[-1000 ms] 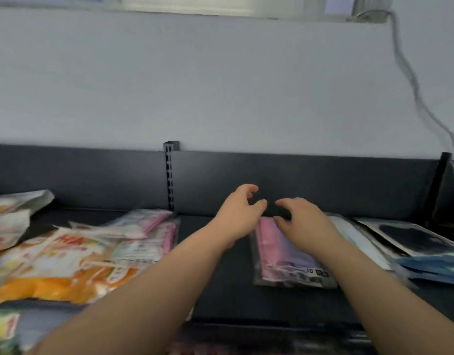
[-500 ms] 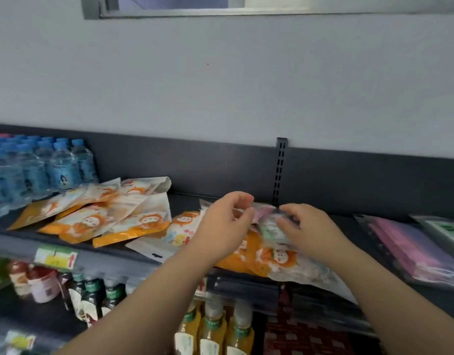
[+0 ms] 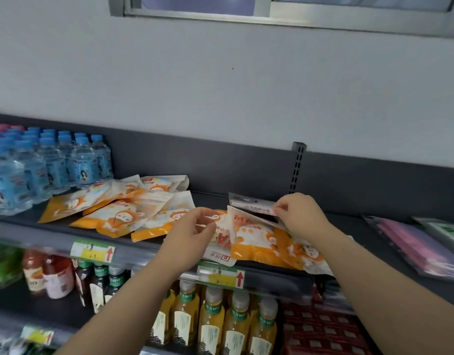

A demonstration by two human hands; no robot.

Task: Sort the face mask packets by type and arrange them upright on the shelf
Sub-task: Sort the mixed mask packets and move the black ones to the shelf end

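Several orange-and-white mask packets (image 3: 123, 213) lie flat in a loose heap on the dark top shelf (image 3: 208, 198). More of them (image 3: 256, 242) overlap near the shelf's front edge. My left hand (image 3: 192, 234) pinches the edge of a white packet with red lettering (image 3: 222, 242). My right hand (image 3: 300, 213) pinches a clear pinkish packet (image 3: 249, 202) and lifts its near edge off the pile. A pink-purple packet (image 3: 420, 242) and a green-labelled one (image 3: 448, 229) lie flat at the right.
Blue-capped water bottles (image 3: 49, 165) stand at the left of the same shelf. A slotted upright (image 3: 297, 167) rises from the back panel. Below are juice bottles (image 3: 220, 319), sauce bottles (image 3: 51, 275), red cartons (image 3: 320, 329) and price tags (image 3: 92, 251).
The view has swung left from the pink packet to the orange heap. Both hands moved there; the right now lifts a clear pinkish packet and the left has taken hold of a white one.
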